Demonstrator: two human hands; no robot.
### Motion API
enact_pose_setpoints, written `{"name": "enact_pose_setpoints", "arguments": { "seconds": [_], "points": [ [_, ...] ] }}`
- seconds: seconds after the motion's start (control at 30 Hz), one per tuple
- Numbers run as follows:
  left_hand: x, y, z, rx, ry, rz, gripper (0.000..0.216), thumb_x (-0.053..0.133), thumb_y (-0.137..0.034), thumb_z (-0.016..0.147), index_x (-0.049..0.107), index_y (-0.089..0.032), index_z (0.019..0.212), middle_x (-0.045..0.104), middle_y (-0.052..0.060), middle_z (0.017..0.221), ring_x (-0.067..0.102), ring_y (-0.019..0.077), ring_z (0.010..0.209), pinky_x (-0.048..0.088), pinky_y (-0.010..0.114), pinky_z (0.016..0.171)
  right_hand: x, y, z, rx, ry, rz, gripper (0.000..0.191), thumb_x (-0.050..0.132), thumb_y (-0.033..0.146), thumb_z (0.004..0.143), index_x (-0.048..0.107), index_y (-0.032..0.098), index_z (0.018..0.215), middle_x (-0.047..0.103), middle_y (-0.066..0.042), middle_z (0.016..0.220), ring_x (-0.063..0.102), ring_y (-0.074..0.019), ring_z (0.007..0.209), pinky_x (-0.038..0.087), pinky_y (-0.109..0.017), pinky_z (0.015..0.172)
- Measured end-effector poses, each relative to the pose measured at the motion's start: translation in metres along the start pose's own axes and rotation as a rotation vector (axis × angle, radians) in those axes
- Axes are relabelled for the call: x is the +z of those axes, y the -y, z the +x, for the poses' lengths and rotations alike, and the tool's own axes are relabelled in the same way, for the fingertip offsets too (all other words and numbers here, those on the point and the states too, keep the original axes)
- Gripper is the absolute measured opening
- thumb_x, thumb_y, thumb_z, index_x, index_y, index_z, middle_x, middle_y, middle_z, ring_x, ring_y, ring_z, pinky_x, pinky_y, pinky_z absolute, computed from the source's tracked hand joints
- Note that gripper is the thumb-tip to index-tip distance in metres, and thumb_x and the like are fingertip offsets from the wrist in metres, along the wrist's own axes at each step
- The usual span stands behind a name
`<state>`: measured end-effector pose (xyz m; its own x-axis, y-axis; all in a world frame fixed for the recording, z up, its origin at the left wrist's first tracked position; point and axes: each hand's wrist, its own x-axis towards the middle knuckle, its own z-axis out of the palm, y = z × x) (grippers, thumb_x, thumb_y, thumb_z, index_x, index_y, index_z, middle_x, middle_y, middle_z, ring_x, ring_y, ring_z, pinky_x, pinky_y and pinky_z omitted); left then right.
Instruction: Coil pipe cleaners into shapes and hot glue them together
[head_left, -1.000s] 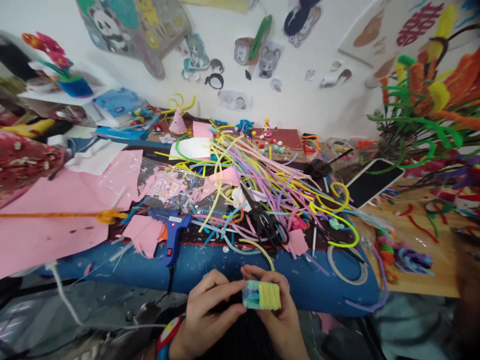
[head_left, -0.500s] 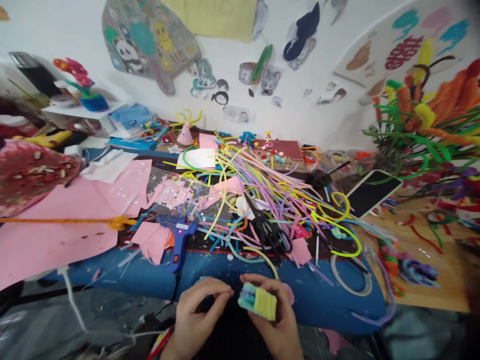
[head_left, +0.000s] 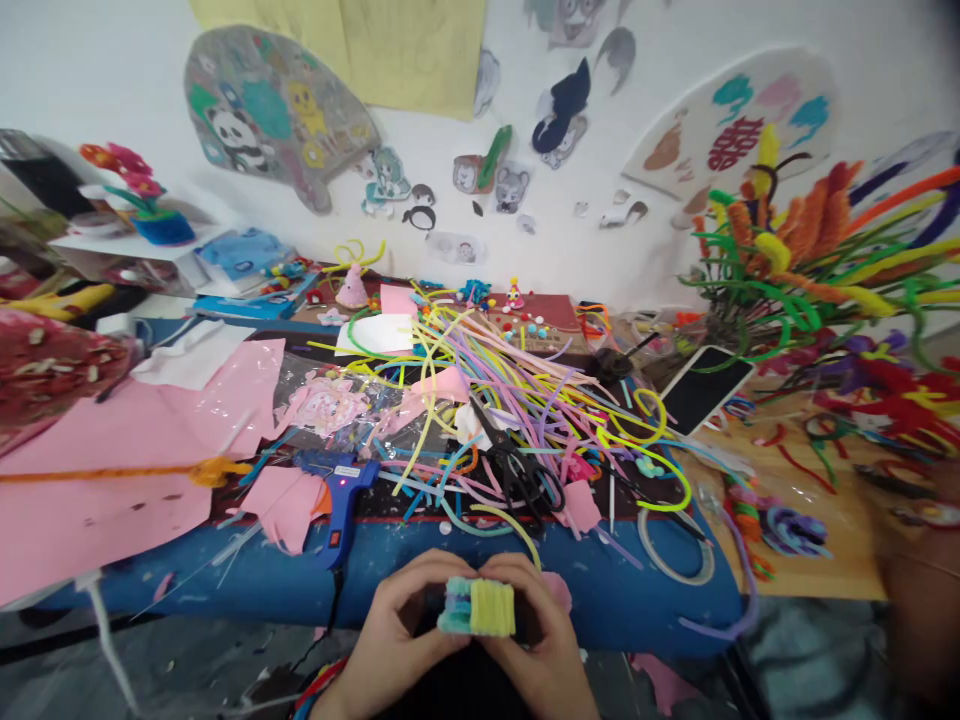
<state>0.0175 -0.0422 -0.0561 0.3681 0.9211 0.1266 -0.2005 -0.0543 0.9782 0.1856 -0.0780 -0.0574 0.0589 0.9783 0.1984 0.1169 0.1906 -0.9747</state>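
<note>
A small block of pipe cleaners [head_left: 477,607], yellow on the right and blue-green with some purple on the left, is held between both hands at the table's front edge. My left hand [head_left: 401,625] grips its blue-green side with thumb and fingers. On the yellow side, my right hand [head_left: 544,625] is closed around it. Just beyond the hands lie a pale yellow pipe cleaner [head_left: 517,527] and a pink piece [head_left: 558,590]. A blue glue gun [head_left: 343,510] with a small light on rests to the left, and black scissors [head_left: 520,470] lie farther up.
A pile of pastel pipe cleaners [head_left: 525,390] spreads over the table's middle. Pink felt sheets [head_left: 97,510] cover the left. A phone [head_left: 705,390], a tape roll [head_left: 675,550] and a bunch of bright pipe cleaners [head_left: 795,250] are on the right. A blurred arm [head_left: 926,590] shows at the right edge.
My left hand has come right and now grips the block, which was in my right hand alone. The block has turned and shifted slightly left. The camera view has shifted.
</note>
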Motion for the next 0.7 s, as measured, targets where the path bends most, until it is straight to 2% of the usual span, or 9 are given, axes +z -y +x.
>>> {"name": "enact_pose_setpoints", "arguments": {
  "seconds": [0.1, 0.23, 0.33, 0.43, 0.5, 0.6, 0.7],
  "points": [
    [0.000, 0.000, 0.002, -0.091, 0.020, -0.125, 0.032, 0.070, -0.043, 0.079, 0.072, -0.019, 0.100, 0.070, 0.011, 0.101, 0.065, 0.0245, 0.095, 0.052, 0.032, 0.084, -0.004, 0.002, 0.003, -0.054, -0.063, -0.144, 0.028, 0.069, 0.012, 0.076, 0.070, 0.026, 0.100, 0.072, -0.003, 0.090, 0.069, -0.0182, 0.083, 0.056, -0.025, 0.074],
    [0.001, 0.000, -0.001, -0.178, 0.040, -0.200, 0.037, 0.066, -0.049, 0.081, 0.070, -0.022, 0.106, 0.068, 0.010, 0.114, 0.062, 0.0260, 0.106, 0.049, 0.033, 0.091, -0.006, 0.000, 0.002, -0.171, -0.142, -0.275, 0.022, 0.068, 0.008, 0.078, 0.073, 0.026, 0.089, 0.074, -0.001, 0.079, 0.071, -0.0164, 0.071, 0.058, -0.023, 0.067],
    [0.000, 0.001, -0.004, -0.223, 0.076, -0.229, 0.038, 0.064, -0.048, 0.082, 0.069, -0.023, 0.110, 0.067, 0.011, 0.119, 0.061, 0.0268, 0.109, 0.047, 0.034, 0.094, -0.006, -0.003, -0.002, -0.318, -0.153, -0.330, 0.030, 0.066, 0.005, 0.080, 0.074, 0.027, 0.098, 0.075, -0.003, 0.082, 0.072, -0.0173, 0.071, 0.059, -0.025, 0.066],
    [-0.002, 0.001, -0.005, -0.246, 0.115, -0.244, 0.041, 0.065, -0.049, 0.082, 0.067, -0.022, 0.113, 0.066, 0.012, 0.122, 0.060, 0.0285, 0.112, 0.046, 0.035, 0.094, -0.007, -0.006, -0.005, -0.375, -0.190, -0.351, 0.034, 0.062, 0.004, 0.082, 0.073, 0.028, 0.104, 0.076, -0.004, 0.085, 0.072, -0.0183, 0.074, 0.059, -0.027, 0.069],
    [-0.003, -0.001, -0.005, -0.249, 0.132, -0.234, 0.041, 0.065, -0.049, 0.081, 0.067, -0.023, 0.113, 0.065, 0.012, 0.122, 0.059, 0.0287, 0.112, 0.046, 0.036, 0.094, -0.009, -0.006, -0.003, -0.319, -0.157, -0.357, 0.026, 0.063, 0.007, 0.083, 0.074, 0.027, 0.097, 0.075, -0.003, 0.083, 0.072, -0.0177, 0.074, 0.058, -0.026, 0.069],
    [-0.005, -0.005, -0.004, -0.211, 0.113, -0.199, 0.037, 0.064, -0.048, 0.082, 0.069, -0.023, 0.109, 0.067, 0.011, 0.115, 0.061, 0.0269, 0.107, 0.047, 0.034, 0.091, -0.015, -0.003, 0.003, -0.131, -0.002, -0.361, 0.010, 0.067, 0.015, 0.082, 0.072, 0.023, 0.078, 0.074, -0.001, 0.075, 0.070, -0.0157, 0.068, 0.056, -0.023, 0.067],
    [-0.006, -0.007, -0.004, -0.173, 0.100, -0.191, 0.032, 0.066, -0.045, 0.082, 0.070, -0.024, 0.105, 0.066, 0.009, 0.111, 0.061, 0.0259, 0.104, 0.047, 0.033, 0.089, -0.018, -0.002, 0.005, -0.011, 0.089, -0.332, 0.013, 0.064, 0.022, 0.085, 0.067, 0.021, 0.072, 0.071, 0.000, 0.071, 0.068, -0.0147, 0.066, 0.053, -0.021, 0.064]
  ]
}}
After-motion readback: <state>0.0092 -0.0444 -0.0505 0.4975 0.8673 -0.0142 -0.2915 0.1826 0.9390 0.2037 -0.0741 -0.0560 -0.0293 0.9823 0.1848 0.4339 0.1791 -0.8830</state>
